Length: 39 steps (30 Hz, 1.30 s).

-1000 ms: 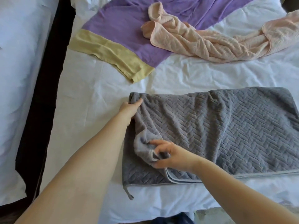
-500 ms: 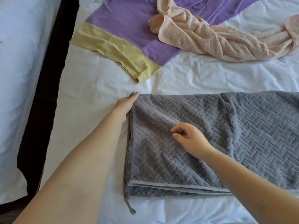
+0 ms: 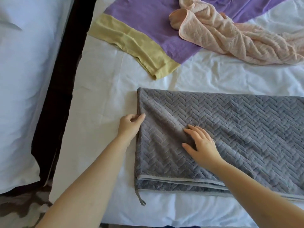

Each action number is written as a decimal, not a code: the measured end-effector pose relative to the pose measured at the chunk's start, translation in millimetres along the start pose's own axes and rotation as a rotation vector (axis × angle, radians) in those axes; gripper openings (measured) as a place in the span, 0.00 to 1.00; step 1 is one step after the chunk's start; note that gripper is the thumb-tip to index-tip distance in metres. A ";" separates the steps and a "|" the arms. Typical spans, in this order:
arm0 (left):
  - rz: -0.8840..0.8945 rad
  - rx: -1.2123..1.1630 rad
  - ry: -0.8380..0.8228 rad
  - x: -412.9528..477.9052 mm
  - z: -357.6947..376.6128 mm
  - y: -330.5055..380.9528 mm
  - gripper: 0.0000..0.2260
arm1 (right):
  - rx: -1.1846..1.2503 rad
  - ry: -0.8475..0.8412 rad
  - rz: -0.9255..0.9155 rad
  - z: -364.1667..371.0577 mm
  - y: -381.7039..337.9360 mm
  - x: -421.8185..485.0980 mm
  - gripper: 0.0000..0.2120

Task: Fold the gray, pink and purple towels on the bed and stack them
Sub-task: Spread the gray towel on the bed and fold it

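The gray towel (image 3: 238,129), herringbone textured, lies folded in layers on the white bed (image 3: 102,96), its hemmed edges toward me and a hang loop at its near left corner. My left hand (image 3: 130,124) pinches the towel's left edge between thumb and fingers. My right hand (image 3: 200,142) rests flat on top of the towel with fingers spread, holding nothing. Farther away the purple towel (image 3: 156,25) with a yellow band lies spread out. The pink towel (image 3: 230,35) lies crumpled, partly on top of the purple one.
A second white bed (image 3: 24,96) stands to the left, across a dark gap (image 3: 56,96). Patterned floor (image 3: 21,209) shows at the bottom left corner. The gray towel runs off the frame's right edge.
My left hand slid down the gray towel's left edge from its far corner. My right hand let go of the bunched layer, opened, and now presses flat on the towel.
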<state>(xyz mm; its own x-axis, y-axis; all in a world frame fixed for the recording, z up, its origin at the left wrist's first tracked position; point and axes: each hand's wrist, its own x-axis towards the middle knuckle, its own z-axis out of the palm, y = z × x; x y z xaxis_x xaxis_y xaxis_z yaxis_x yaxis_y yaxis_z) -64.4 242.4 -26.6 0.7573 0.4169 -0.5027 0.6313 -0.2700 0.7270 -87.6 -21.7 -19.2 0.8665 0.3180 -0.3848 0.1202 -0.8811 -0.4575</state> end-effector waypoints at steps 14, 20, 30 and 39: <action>-0.292 -0.171 -0.443 -110.5 -36.9 -94.2 0.11 | -0.215 0.007 -0.049 32.3 -18.1 -36.7 0.31; -0.253 -0.177 -0.533 -116.5 -28.4 -100.6 0.22 | -0.317 -0.037 -0.036 46.2 -13.2 -47.7 0.32; -0.177 0.156 -0.320 -105.7 -22.6 -102.8 0.30 | -0.332 -0.049 -0.050 43.1 -6.8 -59.0 0.32; 0.096 0.071 0.083 24.1 3.5 7.5 0.15 | -0.227 0.091 -0.028 10.9 4.8 -2.2 0.30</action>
<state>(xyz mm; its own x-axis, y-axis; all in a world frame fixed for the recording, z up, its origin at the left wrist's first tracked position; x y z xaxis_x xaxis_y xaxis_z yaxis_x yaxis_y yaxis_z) -40.8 247.4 -34.8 0.8004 0.4558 -0.3894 0.5687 -0.3719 0.7337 -94.2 -22.8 -29.3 0.9002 0.3193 -0.2962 0.2416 -0.9319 -0.2706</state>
